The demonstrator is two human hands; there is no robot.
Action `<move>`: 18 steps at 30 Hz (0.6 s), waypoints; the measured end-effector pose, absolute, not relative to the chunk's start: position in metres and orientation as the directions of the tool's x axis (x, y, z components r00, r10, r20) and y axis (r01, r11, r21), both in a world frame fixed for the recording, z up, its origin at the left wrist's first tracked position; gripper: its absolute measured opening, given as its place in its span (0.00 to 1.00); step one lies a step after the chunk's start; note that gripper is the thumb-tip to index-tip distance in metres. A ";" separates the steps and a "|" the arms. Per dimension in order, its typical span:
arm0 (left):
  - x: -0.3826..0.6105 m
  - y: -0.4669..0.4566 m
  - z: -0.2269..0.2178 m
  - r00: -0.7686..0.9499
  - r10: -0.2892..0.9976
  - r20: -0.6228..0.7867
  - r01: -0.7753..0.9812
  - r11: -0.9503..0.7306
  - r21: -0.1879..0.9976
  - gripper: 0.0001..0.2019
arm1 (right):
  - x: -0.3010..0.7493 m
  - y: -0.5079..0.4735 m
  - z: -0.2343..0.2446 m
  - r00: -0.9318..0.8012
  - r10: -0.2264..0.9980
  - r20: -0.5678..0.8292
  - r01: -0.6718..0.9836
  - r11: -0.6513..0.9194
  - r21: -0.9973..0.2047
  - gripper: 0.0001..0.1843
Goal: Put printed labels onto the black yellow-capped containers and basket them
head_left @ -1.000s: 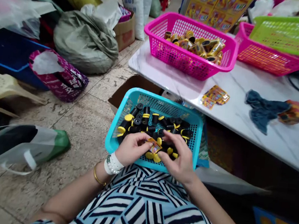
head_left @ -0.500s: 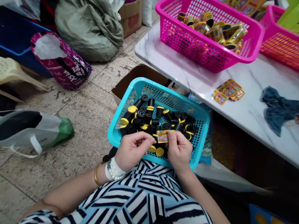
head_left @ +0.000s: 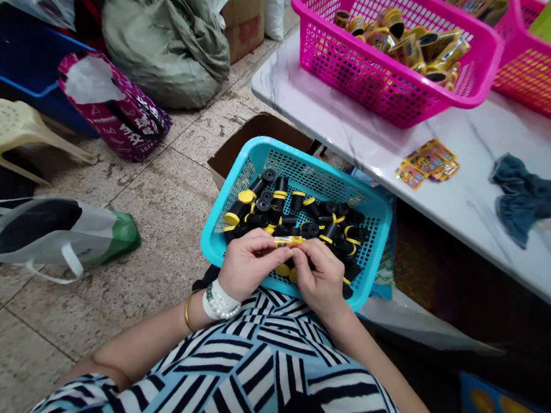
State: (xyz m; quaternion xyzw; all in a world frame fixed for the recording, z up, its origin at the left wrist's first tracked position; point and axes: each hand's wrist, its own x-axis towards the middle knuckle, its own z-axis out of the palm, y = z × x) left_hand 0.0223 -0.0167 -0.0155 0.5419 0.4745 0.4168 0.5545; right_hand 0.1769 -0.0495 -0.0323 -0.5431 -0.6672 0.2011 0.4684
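A turquoise basket rests on my lap, holding several black rolls with yellow caps. Over its near edge my left hand and my right hand are both pinched on one small roll wrapped in a yellow printed label, held level between the fingertips. A bead bracelet and a gold bangle sit on my left wrist.
A marble table at right carries a pink basket of labelled rolls, a second pink basket, a small pile of stickers and a blue cloth. Bags, a cardboard box and a plastic stool crowd the tiled floor at left.
The flat yellow sticker seen between my fingers earlier now lies along a roll held by both hands. My hands drew closer together; the view tipped slightly.
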 end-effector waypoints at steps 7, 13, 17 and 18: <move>0.011 -0.005 -0.005 0.096 0.993 0.067 0.136 -0.080 0.987 0.02 | 0.208 -0.056 -0.016 -0.122 0.970 0.209 0.653 0.237 -0.720 0.09; 0.010 -0.009 -0.002 0.047 0.992 0.117 0.226 -0.125 0.966 0.04 | 0.198 -0.070 -0.021 -0.243 0.966 0.088 0.866 0.257 -0.429 0.15; 0.009 -0.011 -0.002 0.186 0.981 -0.063 0.179 0.029 0.983 0.05 | 0.183 -0.054 -0.021 -0.459 0.888 0.011 0.869 0.452 -0.202 0.15; 0.008 -0.010 -0.003 0.194 0.973 -0.126 0.150 0.097 0.984 0.05 | 0.183 -0.050 -0.019 -0.487 0.873 -0.016 0.862 0.478 -0.167 0.15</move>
